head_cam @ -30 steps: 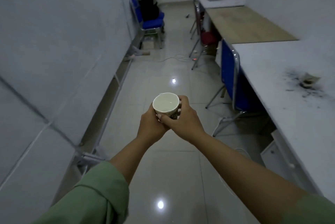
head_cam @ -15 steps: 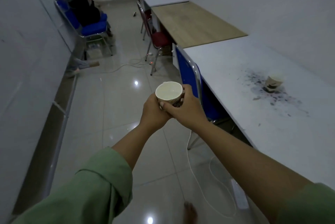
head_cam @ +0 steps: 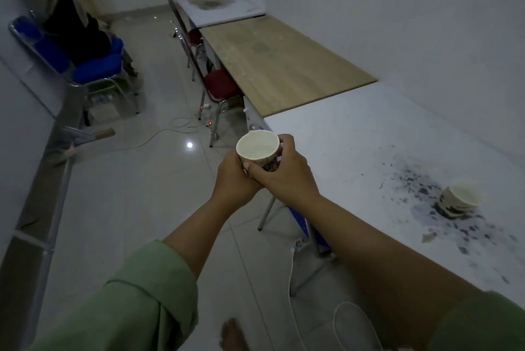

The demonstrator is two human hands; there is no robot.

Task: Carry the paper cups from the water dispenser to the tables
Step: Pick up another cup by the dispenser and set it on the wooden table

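Both hands wrap one upright paper cup (head_cam: pixel 258 149) — left hand (head_cam: pixel 234 183) cupping its near side, right hand (head_cam: pixel 287 173) curled around its right wall. The cup hangs just left of the white table (head_cam: pixel 355 146) edge. A second cup (head_cam: pixel 458 200) stands on the right. Farther left — open tiled floor (head_cam: pixel 127 194).

You will find nothing here that can be read. The paper cup (head_cam: pixel 258 149) between your hands carries a dark printed pattern on its side, and the second cup (head_cam: pixel 460 199) standing on the white desk (head_cam: pixel 355 151) has a similar print, but on both the marks are too small and too dim for you to make out any letter, brand or number. No label, sign or numeral shows on the walls, chairs or the desk itself.
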